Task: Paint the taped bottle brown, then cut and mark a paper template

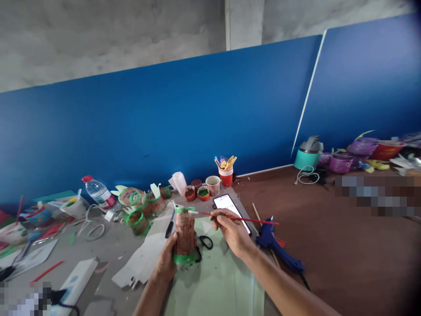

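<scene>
My left hand (167, 259) is wrapped round a brown-painted plastic bottle (185, 232) with green bands at its top and base. The bottle stands roughly upright above the pale green sheet (213, 285). Between the fingertips of my right hand (232, 230) is a thin red-handled paintbrush (250, 219). Its tip points left and meets or nearly meets the green band near the bottle's top. Black-handled scissors (206, 242) lie partly hidden behind the bottle. A phone (226, 204) with a lit screen lies just beyond my right hand.
A blue glue gun (279, 248) lies right of the sheet. Paint cups (203, 193) and a red cup of craft sticks (226, 175) stand at the back. Left are brown-and-green containers (138, 222), a water bottle (100, 193) and a power strip (74, 285). A teal pot (308, 156) stands far right.
</scene>
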